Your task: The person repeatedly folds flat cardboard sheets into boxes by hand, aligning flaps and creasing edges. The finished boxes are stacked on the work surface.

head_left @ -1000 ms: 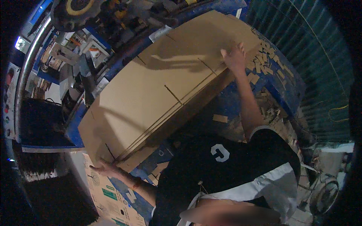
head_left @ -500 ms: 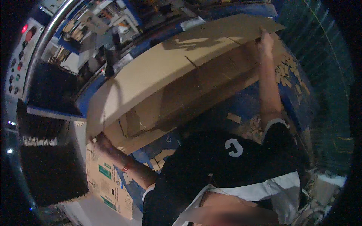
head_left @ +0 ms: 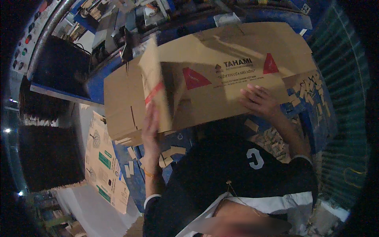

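Note:
A brown cardboard box blank [head_left: 205,98], printed with red shapes and dark lettering, lies across the bench in front of me. At its left part a cardboard panel with a red stripe [head_left: 154,85] stands up, tilted. My left hand [head_left: 151,126] rests against the lower part of this panel, fingers stretched upward along it; its thumb is hard to make out. Flat on the blank's right part lies my right hand [head_left: 261,103], its fingers spread on the printed face. More flat cardboard layers [head_left: 128,140] show beneath the blank's left edge.
Small cardboard offcuts lie on the blue bench [head_left: 136,156], with more offcuts [head_left: 310,93] at the right. A printed cardboard sheet [head_left: 103,162] leans at the left, beside a dark brush-like block [head_left: 49,158]. A metal rail [head_left: 47,43] and button panel [head_left: 25,43] stand far left.
The large bowed sheet that both hands held by its ends now lies flat, printed side showing. Both hands have moved inward, and a striped panel stands up by my left hand.

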`<state>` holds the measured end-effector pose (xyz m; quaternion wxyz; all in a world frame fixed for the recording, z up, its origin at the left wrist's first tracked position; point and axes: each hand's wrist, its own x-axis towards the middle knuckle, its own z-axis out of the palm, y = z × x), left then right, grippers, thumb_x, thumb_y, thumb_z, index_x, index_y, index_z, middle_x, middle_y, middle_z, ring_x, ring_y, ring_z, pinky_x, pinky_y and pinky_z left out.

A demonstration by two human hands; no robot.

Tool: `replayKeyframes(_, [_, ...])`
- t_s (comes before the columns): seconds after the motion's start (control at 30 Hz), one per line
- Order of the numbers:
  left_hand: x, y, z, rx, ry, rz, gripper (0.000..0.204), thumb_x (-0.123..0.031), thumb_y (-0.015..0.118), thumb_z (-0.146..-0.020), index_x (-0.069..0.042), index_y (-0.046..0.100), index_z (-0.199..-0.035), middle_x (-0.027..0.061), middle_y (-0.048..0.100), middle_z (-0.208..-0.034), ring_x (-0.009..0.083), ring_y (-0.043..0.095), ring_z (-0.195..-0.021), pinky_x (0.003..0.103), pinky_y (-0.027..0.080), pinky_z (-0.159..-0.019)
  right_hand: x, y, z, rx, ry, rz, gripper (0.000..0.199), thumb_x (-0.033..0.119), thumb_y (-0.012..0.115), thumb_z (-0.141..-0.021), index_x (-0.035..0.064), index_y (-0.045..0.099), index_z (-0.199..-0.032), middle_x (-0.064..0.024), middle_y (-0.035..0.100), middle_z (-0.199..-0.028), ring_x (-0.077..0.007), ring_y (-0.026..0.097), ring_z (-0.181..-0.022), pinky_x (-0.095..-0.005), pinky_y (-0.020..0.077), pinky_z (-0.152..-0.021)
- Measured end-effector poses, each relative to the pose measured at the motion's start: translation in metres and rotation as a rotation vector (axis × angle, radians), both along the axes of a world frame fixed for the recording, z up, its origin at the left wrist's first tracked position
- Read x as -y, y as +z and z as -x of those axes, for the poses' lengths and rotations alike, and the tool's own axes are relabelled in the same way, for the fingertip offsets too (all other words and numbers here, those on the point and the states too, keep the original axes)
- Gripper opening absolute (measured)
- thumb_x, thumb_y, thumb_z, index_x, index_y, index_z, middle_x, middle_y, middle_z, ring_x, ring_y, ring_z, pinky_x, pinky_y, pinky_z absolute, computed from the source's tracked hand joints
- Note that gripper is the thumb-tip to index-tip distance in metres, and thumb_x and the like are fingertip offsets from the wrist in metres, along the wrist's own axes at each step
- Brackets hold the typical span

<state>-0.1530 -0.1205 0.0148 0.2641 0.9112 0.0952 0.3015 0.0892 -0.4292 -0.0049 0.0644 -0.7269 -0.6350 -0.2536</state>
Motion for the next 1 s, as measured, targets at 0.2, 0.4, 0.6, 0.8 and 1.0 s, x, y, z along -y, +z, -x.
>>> replayKeyframes(0.2, [0.005,-0.001,-0.017,-0.429,-0.086,-0.433,0.055,0.001,0.046,-0.081,-0.017,0.047,-0.133,0.0129,0.038,-0.143,0.0324,0.037,-0.131,0.051,0.030,-0.106,0.001,0.004,-0.001,-0.215,0.007,0.106,0.047,0.034,0.070,-0.072,0.0131,0.060,-0.114,-0.0096,0.054,-0.127,-0.0312,0.051,-0.117,-0.0442,0.0412,-0.097])
replayKeyframes(0.4, [-0.005,0.012,-0.025,-0.356,-0.063,-0.345,0.056,0.002,0.047,-0.080,-0.014,0.046,-0.133,0.0136,0.038,-0.143,0.0337,0.037,-0.131,0.051,0.028,-0.107,-0.018,-0.004,-0.022,-0.026,0.109,-0.031,0.044,0.044,0.060,-0.083,0.0135,0.058,-0.115,-0.0071,0.051,-0.130,-0.0307,0.049,-0.119,-0.0447,0.0377,-0.101])
replayKeyframes(0.6, [-0.059,0.009,-0.073,-0.065,0.079,-0.164,0.061,0.003,0.061,-0.076,-0.010,0.045,-0.134,0.0165,0.042,-0.139,0.0315,0.039,-0.130,0.039,0.036,-0.104,-0.085,0.002,-0.090,-0.536,0.090,0.051,0.056,0.044,0.062,-0.080,0.0118,0.054,-0.125,-0.0111,0.049,-0.134,-0.0278,0.043,-0.127,-0.0459,0.0343,-0.104])
replayKeyframes(0.8, [-0.122,-0.007,-0.147,0.112,0.026,-0.325,0.063,0.002,0.055,-0.079,-0.008,0.037,-0.138,0.0210,0.041,-0.136,0.0401,0.041,-0.124,0.043,0.038,-0.102,-0.151,0.001,-0.150,-0.487,0.029,0.135,0.060,0.047,0.059,-0.083,0.0126,0.050,-0.131,-0.0138,0.044,-0.138,-0.0303,0.037,-0.131,-0.0411,0.0300,-0.107])
replayKeyframes(1.0, [-0.110,0.014,-0.194,-0.119,0.416,-0.421,0.073,0.001,0.053,-0.080,0.002,0.015,-0.143,0.0274,0.027,-0.142,0.0461,0.025,-0.132,0.049,0.027,-0.107,-0.227,-0.002,-0.191,-0.638,-0.201,0.039,0.047,0.040,0.054,-0.088,0.0061,0.058,-0.120,-0.0170,0.054,-0.126,-0.0341,0.051,-0.116,-0.0396,0.0416,-0.096])
